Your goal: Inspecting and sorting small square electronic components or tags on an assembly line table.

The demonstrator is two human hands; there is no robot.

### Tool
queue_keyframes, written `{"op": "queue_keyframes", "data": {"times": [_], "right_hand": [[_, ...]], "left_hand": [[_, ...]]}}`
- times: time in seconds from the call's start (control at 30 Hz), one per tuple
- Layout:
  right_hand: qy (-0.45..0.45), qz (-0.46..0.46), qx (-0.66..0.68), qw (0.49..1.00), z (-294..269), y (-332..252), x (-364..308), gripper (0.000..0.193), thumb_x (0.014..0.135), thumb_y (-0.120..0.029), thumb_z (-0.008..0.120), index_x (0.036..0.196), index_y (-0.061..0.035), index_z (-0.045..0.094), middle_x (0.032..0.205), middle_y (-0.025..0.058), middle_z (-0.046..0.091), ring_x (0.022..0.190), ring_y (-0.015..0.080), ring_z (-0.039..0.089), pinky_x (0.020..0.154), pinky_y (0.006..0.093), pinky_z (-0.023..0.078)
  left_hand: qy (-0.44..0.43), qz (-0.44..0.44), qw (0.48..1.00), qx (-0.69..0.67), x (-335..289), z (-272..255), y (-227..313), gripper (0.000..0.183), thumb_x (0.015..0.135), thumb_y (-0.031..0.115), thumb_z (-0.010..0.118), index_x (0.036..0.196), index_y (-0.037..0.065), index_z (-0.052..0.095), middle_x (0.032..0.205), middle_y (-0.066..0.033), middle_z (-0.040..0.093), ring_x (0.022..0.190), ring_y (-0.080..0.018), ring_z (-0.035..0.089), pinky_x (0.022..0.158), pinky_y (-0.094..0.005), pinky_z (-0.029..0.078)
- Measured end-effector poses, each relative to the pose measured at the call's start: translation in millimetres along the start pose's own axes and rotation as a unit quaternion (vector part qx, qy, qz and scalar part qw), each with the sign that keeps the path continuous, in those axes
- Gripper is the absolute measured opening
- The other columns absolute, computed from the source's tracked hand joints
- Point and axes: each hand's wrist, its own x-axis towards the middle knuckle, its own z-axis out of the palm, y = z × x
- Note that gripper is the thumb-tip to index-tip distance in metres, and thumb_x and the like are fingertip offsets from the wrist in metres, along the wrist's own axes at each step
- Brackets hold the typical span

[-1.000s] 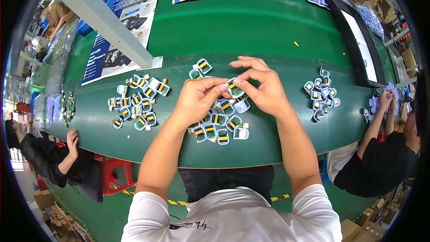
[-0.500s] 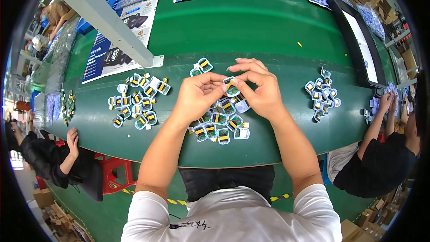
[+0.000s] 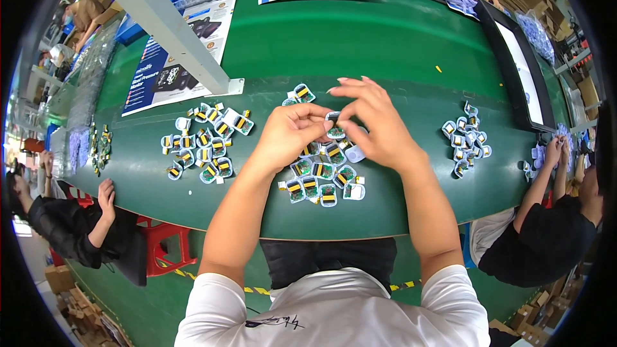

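My left hand (image 3: 292, 133) pinches a small white plastic housing with a green circuit board (image 3: 335, 130) between thumb and fingertips, above the green worktable (image 3: 385, 209). At that housing's right edge, the thumb and forefinger of my right hand (image 3: 376, 122) close in on it, its other fingers lifted and spread. Below my hands lies a pile of similar housings (image 3: 323, 171), several showing green boards and black parts with yellow stripes. Two more housings (image 3: 303, 93) sit just beyond my left hand. My fingers partly cover the held piece.
Similar housings form a left group (image 3: 204, 144) and a right group (image 3: 463, 138). A grey metal post (image 3: 167, 32) stands on a printed sheet (image 3: 151, 83) at left. A black-framed panel (image 3: 517, 67) lies at right. Co-workers sit on both sides; one rests a hand (image 3: 106, 199) on the table edge.
My right thumb has drawn back from the top of the held housing to its right edge, and the right hand has shifted slightly rightward. My left hand keeps its pinch.
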Motion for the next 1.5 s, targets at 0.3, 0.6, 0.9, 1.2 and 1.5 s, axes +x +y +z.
{"op": "queue_keyframes", "data": {"times": [0.3, 0.6, 0.9, 1.2, 1.5], "right_hand": [[0.05, 0.025, -0.437, 0.898, -24, 127, 13, 0.022, 0.097, -0.008, 0.063, 0.117, -0.0031, 0.073, 0.098, 0.0165, 0.076, 0.091, 0.0361, 0.073, 0.085, 0.0451, 0.056], [-0.029, 0.377, 0.112, 0.919, -9, 8, 11, 0.039, 0.105, -0.033, 0.067, 0.094, 0.0027, 0.077, 0.074, 0.0063, 0.074, 0.056, 0.0076, 0.057, 0.053, 0.0278, 0.047], [0.096, 0.379, 0.344, 0.854, 25, -5, -5, 0.014, 0.098, -0.006, 0.073, 0.108, 0.0021, 0.075, 0.091, 0.0059, 0.072, 0.079, 0.0092, 0.065, 0.071, 0.0241, 0.052], [0.035, 0.143, 0.202, 0.968, 16, -11, -10, 0.022, 0.094, 0.004, 0.072, 0.113, -0.0021, 0.079, 0.097, 0.0087, 0.073, 0.088, 0.0153, 0.071, 0.075, 0.028, 0.055], [0.073, 0.055, -0.012, 0.996, 10, 2, -12, 0.014, 0.085, -0.005, 0.081, 0.099, -0.0073, 0.079, 0.094, 0.0051, 0.076, 0.078, 0.0204, 0.068, 0.073, 0.0343, 0.051]], "left_hand": [[0.047, 0.017, 0.993, -0.103, 10, -6, -2, 0.026, 0.097, 0.007, 0.074, 0.12, -0.006, 0.07, 0.104, -0.0116, 0.075, 0.089, -0.0207, 0.075, 0.085, -0.0343, 0.063], [0.088, 0.09, 0.986, -0.112, 8, -7, -5, 0.028, 0.099, 0.006, 0.072, 0.124, -0.005, 0.069, 0.11, -0.0109, 0.075, 0.096, -0.0181, 0.074, 0.088, -0.0318, 0.06], [0.085, 0.078, 0.993, -0.033, 9, 2, -6, 0.026, 0.1, 0.001, 0.069, 0.125, -0.004, 0.07, 0.112, -0.0089, 0.075, 0.095, -0.014, 0.071, 0.086, -0.0295, 0.059], [0.076, 0.07, 0.993, -0.051, 10, -2, -13, 0.026, 0.1, 0.002, 0.069, 0.126, -0.005, 0.07, 0.108, -0.0108, 0.075, 0.092, -0.0149, 0.073, 0.084, -0.0286, 0.06], [0.025, 0.021, 0.999, -0.006, 4, 2, 3, 0.028, 0.101, 0.004, 0.068, 0.127, -0.004, 0.073, 0.104, -0.0117, 0.078, 0.087, -0.0142, 0.074, 0.082, -0.0278, 0.061]]}}
